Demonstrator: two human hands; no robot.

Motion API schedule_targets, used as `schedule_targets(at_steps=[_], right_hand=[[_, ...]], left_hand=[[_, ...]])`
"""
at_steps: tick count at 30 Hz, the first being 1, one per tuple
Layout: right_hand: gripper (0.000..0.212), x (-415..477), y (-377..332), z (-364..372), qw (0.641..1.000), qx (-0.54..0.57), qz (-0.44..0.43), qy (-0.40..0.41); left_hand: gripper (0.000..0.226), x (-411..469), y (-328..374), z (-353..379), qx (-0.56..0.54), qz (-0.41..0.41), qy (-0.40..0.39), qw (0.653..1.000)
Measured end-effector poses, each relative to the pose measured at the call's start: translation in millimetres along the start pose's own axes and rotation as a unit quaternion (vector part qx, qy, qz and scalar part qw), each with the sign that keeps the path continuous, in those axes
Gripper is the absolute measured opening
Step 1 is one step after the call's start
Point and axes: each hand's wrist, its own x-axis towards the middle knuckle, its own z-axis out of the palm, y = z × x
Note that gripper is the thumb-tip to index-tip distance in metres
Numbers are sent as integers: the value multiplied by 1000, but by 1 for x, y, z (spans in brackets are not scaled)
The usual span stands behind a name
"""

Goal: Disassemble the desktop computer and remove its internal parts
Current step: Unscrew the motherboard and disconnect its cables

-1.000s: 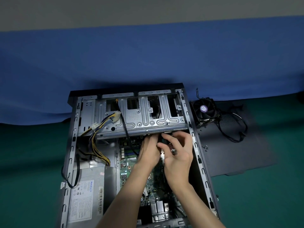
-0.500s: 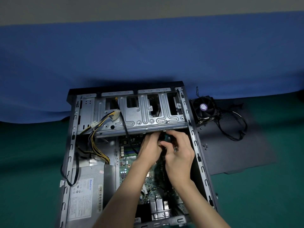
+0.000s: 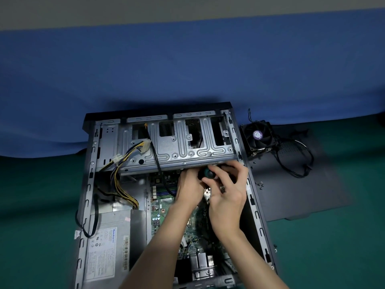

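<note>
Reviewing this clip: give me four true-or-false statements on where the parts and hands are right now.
1. The fan lies outside the case. True.
2. The right hand grips a screwdriver. True.
3. The power supply lies outside the case. False: the power supply sits inside it, at lower left.
4. Both hands are over the power supply. False: the left hand and the right hand are over the motherboard, by the drive cage.
</note>
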Motion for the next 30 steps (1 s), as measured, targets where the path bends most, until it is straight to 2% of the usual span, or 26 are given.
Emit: schedule_targets(at_steps=[3, 6, 8, 11, 12, 14, 19, 21, 26, 30], right_hand=[[44, -7, 1, 2, 999, -7, -13, -37], [29, -8, 5, 3, 998, -12, -26, -47], [26, -9, 6, 3, 998, -10, -24, -50], [23, -11, 8, 2, 998, -19, -24, -59], [24, -12, 9, 1, 998, -27, -21, -62], [26, -12, 11, -2, 997, -42, -18, -64], [31, -7, 12, -5, 997, -55, -15, -42], [33, -5, 13, -5, 998, -52, -6, -44], [35, -3, 17, -8, 998, -35, 12, -54], [35, -6, 18, -13, 998, -25, -11, -53]], left_hand=[[9, 1, -2, 4, 10, -52, 24, 998], [29, 0, 3, 4, -34, -74, 66, 995], [28, 0, 2, 5, -20, -61, 70, 995], [23, -1, -1, 3, -7, -54, 30, 998], [16, -1, -4, 3, 22, -46, 10, 999], [20, 1, -8, 2, 107, -34, -18, 994], [16, 19, -1, 4, 240, -57, -46, 968], [14, 28, 4, 7, 248, -60, -58, 965], [34, 45, 3, 9, 275, -17, -88, 957], [37, 48, 2, 6, 193, -50, -91, 976]])
